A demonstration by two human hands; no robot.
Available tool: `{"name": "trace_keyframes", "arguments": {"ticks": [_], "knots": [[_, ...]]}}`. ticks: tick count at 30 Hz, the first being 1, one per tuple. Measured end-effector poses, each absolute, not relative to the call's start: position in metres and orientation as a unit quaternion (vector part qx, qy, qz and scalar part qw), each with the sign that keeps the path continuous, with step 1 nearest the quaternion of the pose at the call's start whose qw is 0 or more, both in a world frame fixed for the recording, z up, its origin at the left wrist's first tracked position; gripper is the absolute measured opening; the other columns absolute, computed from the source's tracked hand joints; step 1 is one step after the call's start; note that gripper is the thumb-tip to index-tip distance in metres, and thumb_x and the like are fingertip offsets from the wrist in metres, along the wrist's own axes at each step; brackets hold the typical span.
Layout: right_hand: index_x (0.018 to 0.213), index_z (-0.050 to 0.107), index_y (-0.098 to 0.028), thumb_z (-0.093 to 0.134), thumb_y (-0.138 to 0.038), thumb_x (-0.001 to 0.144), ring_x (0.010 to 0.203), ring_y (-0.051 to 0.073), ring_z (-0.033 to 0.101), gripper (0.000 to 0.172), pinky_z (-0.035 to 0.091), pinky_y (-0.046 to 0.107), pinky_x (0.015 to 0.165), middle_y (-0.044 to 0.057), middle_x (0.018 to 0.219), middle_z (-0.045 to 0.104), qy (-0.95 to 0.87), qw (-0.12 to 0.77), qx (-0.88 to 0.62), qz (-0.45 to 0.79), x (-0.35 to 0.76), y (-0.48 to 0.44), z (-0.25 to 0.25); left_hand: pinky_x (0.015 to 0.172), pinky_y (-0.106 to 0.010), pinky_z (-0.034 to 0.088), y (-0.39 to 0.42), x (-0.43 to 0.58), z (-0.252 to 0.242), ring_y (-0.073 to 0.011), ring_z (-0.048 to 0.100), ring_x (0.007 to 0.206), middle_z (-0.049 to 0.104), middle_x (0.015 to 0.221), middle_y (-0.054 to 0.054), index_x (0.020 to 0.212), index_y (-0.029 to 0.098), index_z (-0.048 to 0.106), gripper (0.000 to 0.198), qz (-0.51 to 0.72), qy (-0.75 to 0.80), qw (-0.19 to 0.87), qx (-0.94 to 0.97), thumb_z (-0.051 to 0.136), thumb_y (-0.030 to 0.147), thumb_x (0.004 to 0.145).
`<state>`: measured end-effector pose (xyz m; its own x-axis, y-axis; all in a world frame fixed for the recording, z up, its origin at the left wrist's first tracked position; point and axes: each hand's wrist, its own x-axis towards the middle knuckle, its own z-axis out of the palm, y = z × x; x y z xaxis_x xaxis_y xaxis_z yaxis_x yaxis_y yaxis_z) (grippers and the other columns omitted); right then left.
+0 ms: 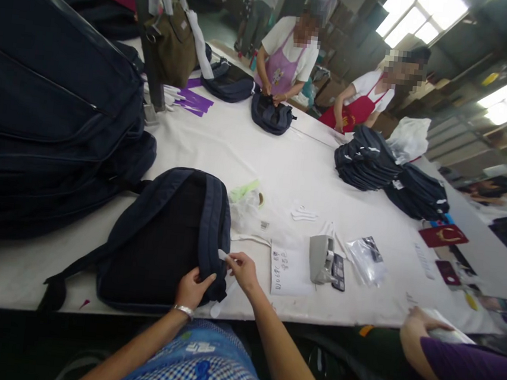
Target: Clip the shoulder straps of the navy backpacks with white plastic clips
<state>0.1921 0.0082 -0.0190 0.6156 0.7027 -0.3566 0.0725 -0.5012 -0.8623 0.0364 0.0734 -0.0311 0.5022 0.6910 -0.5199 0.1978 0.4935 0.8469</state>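
A dark navy backpack lies flat in front of me, its back panel and shoulder straps facing up. My left hand is closed on the lower end of the right-hand shoulder strap, thumb on top; its other fingers are partly hidden. Just beside it, my right hand pinches a small white strip between thumb and fingers, against the strap's outer edge. What the strip is attached to cannot be made out.
Left stands a tall heap of navy bags. Right of the backpack are plastic wrap, a handwritten sheet, a grey tape dispenser and a phone. Two people work across the white table; a purple-sleeved arm reaches in at right.
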Motion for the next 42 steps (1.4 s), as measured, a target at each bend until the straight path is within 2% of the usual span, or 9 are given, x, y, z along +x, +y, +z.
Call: {"name": "trace_keyframes", "arguments": {"ticks": [4, 8, 13, 20, 24, 30, 33, 38, 42], "knots": [[0.089, 0.070, -0.020, 0.057, -0.023, 0.073, 0.056, 0.013, 0.060, 0.020, 0.047, 0.023, 0.054, 0.000, 0.070, 0.067, -0.368, 0.360, -0.743, 0.427, 0.197, 0.019, -0.017, 0.083, -0.036, 0.055, 0.069, 0.033, -0.018, -0.0261, 0.068, 0.092, 0.073, 0.099, -0.008, 0.100, 0.017, 0.065, 0.037, 0.178, 0.474, 0.687, 0.521, 0.069, 0.038, 0.069], [0.082, 0.072, -0.022, 0.057, -0.017, 0.070, 0.069, 0.015, 0.062, 0.020, 0.047, 0.023, 0.065, 0.000, 0.073, 0.068, -0.477, 0.298, -0.713, 0.419, 0.204, 0.032, -0.011, 0.078, -0.036, 0.055, 0.061, 0.031, -0.012, -0.0276, 0.069, 0.086, 0.074, 0.092, -0.006, 0.096, 0.019, 0.067, 0.036, 0.178, 0.515, 0.638, 0.545, 0.069, 0.041, 0.067], [0.084, 0.073, -0.021, 0.056, -0.019, 0.074, 0.073, 0.017, 0.061, 0.020, 0.048, 0.026, 0.070, 0.002, 0.078, 0.068, -0.462, 0.345, -0.723, 0.380, 0.201, 0.039, -0.014, 0.081, -0.037, 0.054, 0.049, 0.034, -0.010, -0.0292, 0.067, 0.091, 0.074, 0.090, -0.006, 0.098, 0.022, 0.068, 0.037, 0.203, 0.561, 0.602, 0.531, 0.069, 0.040, 0.065], [0.072, 0.070, -0.018, 0.064, -0.026, 0.071, 0.071, 0.016, 0.062, 0.011, 0.050, 0.030, 0.074, -0.001, 0.070, 0.067, -0.460, 0.310, -0.479, 0.680, 0.218, 0.040, 0.001, 0.083, -0.036, 0.052, 0.038, 0.032, -0.009, -0.0294, 0.066, 0.095, 0.074, 0.092, -0.005, 0.100, 0.023, 0.068, 0.039, 0.243, 0.588, 0.567, 0.524, 0.071, 0.038, 0.064], [0.080, 0.070, -0.016, 0.072, -0.028, 0.064, 0.076, 0.016, 0.062, 0.021, 0.049, 0.031, 0.077, -0.001, 0.074, 0.068, -0.390, 0.273, -0.428, 0.768, 0.226, 0.040, 0.011, 0.083, -0.034, 0.052, 0.035, 0.034, -0.006, -0.0275, 0.067, 0.094, 0.073, 0.097, -0.007, 0.102, 0.024, 0.067, 0.039, 0.237, 0.597, 0.544, 0.540, 0.070, 0.037, 0.066], [0.087, 0.070, -0.016, 0.071, -0.039, 0.067, 0.072, 0.016, 0.061, 0.031, 0.047, 0.029, 0.072, 0.002, 0.079, 0.069, -0.350, 0.324, -0.495, 0.727, 0.204, 0.033, 0.001, 0.072, -0.030, 0.052, 0.031, 0.037, -0.002, -0.0243, 0.070, 0.078, 0.074, 0.080, -0.004, 0.134, 0.024, 0.042, 0.077, 0.232, 0.658, 0.516, 0.497, 0.073, 0.039, 0.064], [0.084, 0.070, -0.014, 0.071, -0.045, 0.067, 0.068, 0.015, 0.060, 0.036, 0.047, 0.028, 0.069, 0.003, 0.076, 0.068, -0.316, 0.347, -0.509, 0.721, 0.194, 0.026, -0.009, 0.071, -0.031, 0.053, 0.027, 0.036, -0.002, -0.0210, 0.069, 0.071, 0.070, 0.088, -0.004, 0.140, 0.024, 0.029, 0.096, 0.255, 0.683, 0.495, 0.473, 0.078, 0.038, 0.058], [0.084, 0.070, -0.014, 0.073, -0.048, 0.065, 0.065, 0.014, 0.059, 0.038, 0.047, 0.028, 0.068, 0.002, 0.073, 0.068, -0.297, 0.368, -0.499, 0.726, 0.193, 0.021, -0.021, 0.085, -0.030, 0.052, 0.023, 0.031, -0.009, -0.0190, 0.066, 0.092, 0.065, 0.104, -0.011, 0.131, 0.016, 0.040, 0.082, 0.337, 0.623, 0.633, 0.311, 0.079, 0.030, 0.060], [0.089, 0.071, -0.016, 0.073, -0.047, 0.066, 0.069, 0.015, 0.061, 0.039, 0.047, 0.031, 0.075, 0.003, 0.077, 0.070, -0.303, 0.369, -0.477, 0.738, 0.197, 0.021, -0.021, 0.086, -0.032, 0.052, 0.024, 0.029, -0.004, -0.0199, 0.066, 0.094, 0.061, 0.118, -0.016, 0.135, 0.019, 0.033, 0.088, 0.331, 0.618, 0.673, 0.235, 0.080, 0.025, 0.061]]}}
